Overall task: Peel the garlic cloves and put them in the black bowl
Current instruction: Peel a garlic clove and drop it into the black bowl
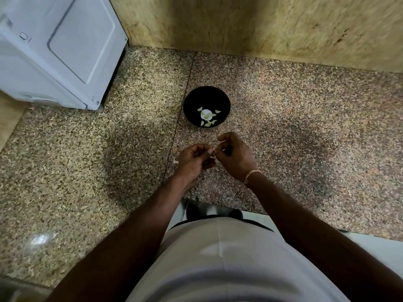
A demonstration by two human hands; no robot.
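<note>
The black bowl (206,106) sits upright at frame centre, holding several pale peeled cloves (208,118); another clove (213,154) sits just below it.

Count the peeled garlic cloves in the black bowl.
About 7, all low in the black bowl: one left of the white glare spot, one right of it, two beside the spot, three near the front wall. Glare may hide more.

Speckled granite counter (109,160), divided by a seam; glare spot noted near its front left edge. Yellowish stone wall (261,25) behind. White appliance (54,51) stood at back left corner.
</note>
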